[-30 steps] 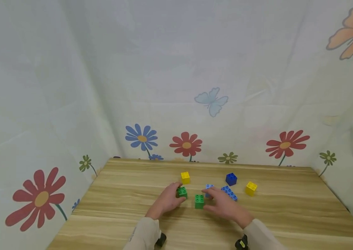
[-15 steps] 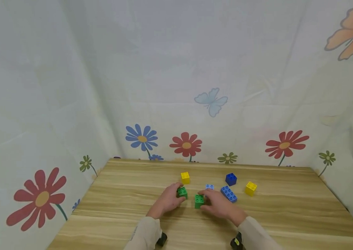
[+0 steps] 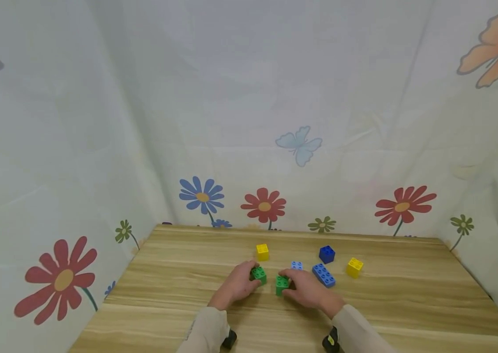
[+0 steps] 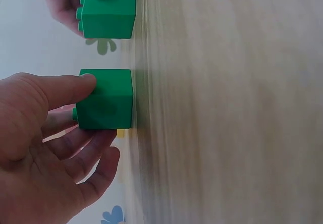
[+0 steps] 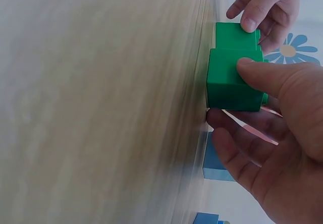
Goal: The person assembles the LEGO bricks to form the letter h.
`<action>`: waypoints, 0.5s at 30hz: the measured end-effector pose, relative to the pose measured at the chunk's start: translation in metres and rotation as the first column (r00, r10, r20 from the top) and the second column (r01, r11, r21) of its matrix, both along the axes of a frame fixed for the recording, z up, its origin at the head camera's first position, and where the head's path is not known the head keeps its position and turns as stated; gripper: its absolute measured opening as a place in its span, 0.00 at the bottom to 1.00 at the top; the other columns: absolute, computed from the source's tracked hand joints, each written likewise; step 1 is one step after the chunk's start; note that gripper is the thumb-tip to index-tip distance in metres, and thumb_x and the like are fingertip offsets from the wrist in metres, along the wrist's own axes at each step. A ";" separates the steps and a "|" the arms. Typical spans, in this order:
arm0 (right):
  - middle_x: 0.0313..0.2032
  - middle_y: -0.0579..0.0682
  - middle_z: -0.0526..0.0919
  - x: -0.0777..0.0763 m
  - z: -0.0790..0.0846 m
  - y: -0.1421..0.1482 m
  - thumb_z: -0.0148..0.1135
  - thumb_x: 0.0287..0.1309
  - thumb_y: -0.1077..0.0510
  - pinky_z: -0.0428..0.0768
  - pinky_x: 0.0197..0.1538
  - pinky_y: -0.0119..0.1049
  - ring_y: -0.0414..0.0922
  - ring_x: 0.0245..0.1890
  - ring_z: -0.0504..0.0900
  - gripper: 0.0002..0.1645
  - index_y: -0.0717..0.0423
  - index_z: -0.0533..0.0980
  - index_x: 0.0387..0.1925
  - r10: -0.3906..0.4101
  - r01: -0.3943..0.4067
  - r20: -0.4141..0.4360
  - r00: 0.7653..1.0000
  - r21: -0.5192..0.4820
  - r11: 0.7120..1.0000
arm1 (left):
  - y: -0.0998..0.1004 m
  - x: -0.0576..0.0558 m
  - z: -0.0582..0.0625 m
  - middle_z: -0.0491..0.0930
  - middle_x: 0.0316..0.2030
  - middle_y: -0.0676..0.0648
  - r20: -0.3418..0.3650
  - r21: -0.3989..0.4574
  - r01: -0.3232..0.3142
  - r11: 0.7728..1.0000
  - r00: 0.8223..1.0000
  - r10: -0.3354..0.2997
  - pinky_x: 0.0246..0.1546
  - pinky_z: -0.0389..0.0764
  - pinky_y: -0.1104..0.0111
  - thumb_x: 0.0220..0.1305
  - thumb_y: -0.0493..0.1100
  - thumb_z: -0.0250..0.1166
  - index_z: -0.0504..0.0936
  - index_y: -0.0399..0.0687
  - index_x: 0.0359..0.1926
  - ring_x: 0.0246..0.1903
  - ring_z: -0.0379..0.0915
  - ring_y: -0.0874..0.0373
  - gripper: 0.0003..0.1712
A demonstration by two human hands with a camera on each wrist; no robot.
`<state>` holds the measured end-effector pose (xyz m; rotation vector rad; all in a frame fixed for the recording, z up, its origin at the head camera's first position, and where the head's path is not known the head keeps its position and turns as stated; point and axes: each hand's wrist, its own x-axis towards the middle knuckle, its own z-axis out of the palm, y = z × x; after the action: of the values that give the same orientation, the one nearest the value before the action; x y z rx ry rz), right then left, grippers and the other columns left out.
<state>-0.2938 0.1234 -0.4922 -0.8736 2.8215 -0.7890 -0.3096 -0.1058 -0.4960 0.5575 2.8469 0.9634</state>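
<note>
Two square green toy bricks are on the wooden table, a small gap apart. My left hand (image 3: 236,284) pinches the left green brick (image 3: 260,275) between thumb and fingers; the left wrist view shows the thumb on the near face of this brick (image 4: 106,100). Around the right green brick (image 3: 282,284) my right hand (image 3: 308,289) has its thumb and fingers, and the right wrist view shows the thumb pressed on that brick (image 5: 233,80). Studs point up on both. Just behind the right hand is a light blue brick (image 3: 296,265), partly hidden.
A yellow brick (image 3: 262,252) lies behind the left hand. To the right are a long blue brick (image 3: 323,275), a dark blue brick (image 3: 327,254) and another yellow brick (image 3: 355,267). A flower-printed cloth (image 3: 231,122) hangs behind the table (image 3: 178,260).
My right hand has moved left from beside the light blue brick and taken hold of the right green brick. The left hand and its brick have shifted only slightly.
</note>
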 end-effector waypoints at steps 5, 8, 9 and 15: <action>0.45 0.45 0.79 0.001 0.001 0.002 0.64 0.59 0.54 0.77 0.42 0.35 0.38 0.39 0.77 0.24 0.56 0.73 0.55 0.006 -0.006 0.003 1.000 -0.003 1.000 | -0.001 0.002 0.000 0.74 0.44 0.48 0.001 0.006 0.011 1.000 1.000 -0.011 0.46 0.73 0.58 0.61 0.41 0.65 0.74 0.40 0.53 0.41 0.69 0.56 0.20; 0.44 0.44 0.79 0.003 0.002 0.004 0.64 0.59 0.55 0.77 0.41 0.33 0.37 0.39 0.77 0.23 0.56 0.72 0.55 0.022 -0.021 0.010 1.000 -0.017 1.000 | -0.001 0.004 0.000 0.74 0.42 0.50 0.005 0.008 0.020 1.000 1.000 -0.020 0.44 0.73 0.60 0.61 0.41 0.65 0.75 0.41 0.51 0.39 0.69 0.57 0.19; 0.44 0.44 0.79 0.005 0.003 0.004 0.64 0.59 0.55 0.77 0.41 0.33 0.37 0.38 0.77 0.23 0.56 0.72 0.55 0.028 -0.027 0.012 1.000 -0.023 0.999 | -0.002 0.004 0.000 0.75 0.42 0.50 0.004 0.007 0.022 1.000 1.000 -0.022 0.44 0.73 0.60 0.61 0.41 0.65 0.75 0.41 0.51 0.39 0.69 0.57 0.18; 0.46 0.46 0.79 0.012 0.007 0.008 0.64 0.59 0.57 0.77 0.41 0.33 0.38 0.39 0.77 0.25 0.59 0.71 0.57 0.040 -0.040 0.005 0.999 -0.047 0.998 | -0.003 0.009 0.002 0.76 0.43 0.49 0.010 0.000 0.046 0.999 0.999 -0.046 0.45 0.73 0.58 0.61 0.42 0.64 0.73 0.45 0.51 0.40 0.70 0.57 0.18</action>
<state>-0.2822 0.1314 -0.4849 -0.9295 2.7819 -0.8544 -0.3005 -0.1084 -0.4942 0.6136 2.8119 0.9550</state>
